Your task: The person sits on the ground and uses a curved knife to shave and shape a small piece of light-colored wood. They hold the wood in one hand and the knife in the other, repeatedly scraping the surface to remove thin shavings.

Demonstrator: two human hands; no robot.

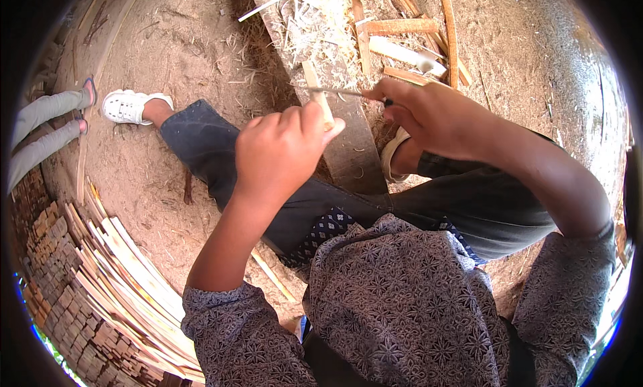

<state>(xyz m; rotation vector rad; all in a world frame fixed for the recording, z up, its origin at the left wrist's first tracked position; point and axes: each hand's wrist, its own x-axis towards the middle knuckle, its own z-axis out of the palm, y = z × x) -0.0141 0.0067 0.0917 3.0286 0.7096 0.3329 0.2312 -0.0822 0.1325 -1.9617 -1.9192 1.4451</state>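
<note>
My left hand [278, 149] is closed around the lower end of a short, pale wooden stick [310, 74], which points up and away from me. A thin-bladed knife [345, 92] is gripped in my right hand [435, 119]. Its blade lies across the stick, just beyond my left fingers, with the tip reaching past the stick's left side. Most of the knife's handle is hidden by my right fingers. Both hands are above a thick wooden plank [353, 149] that runs away from me between my legs.
Curly wood shavings [321, 25] cover the plank's far end. Several cut wood pieces [402, 27] lie on the dirt to its right. Long pale strips [127, 266] and stacked wood blocks [87, 323] are at the lower left. Another person's legs [50, 112] show at the far left.
</note>
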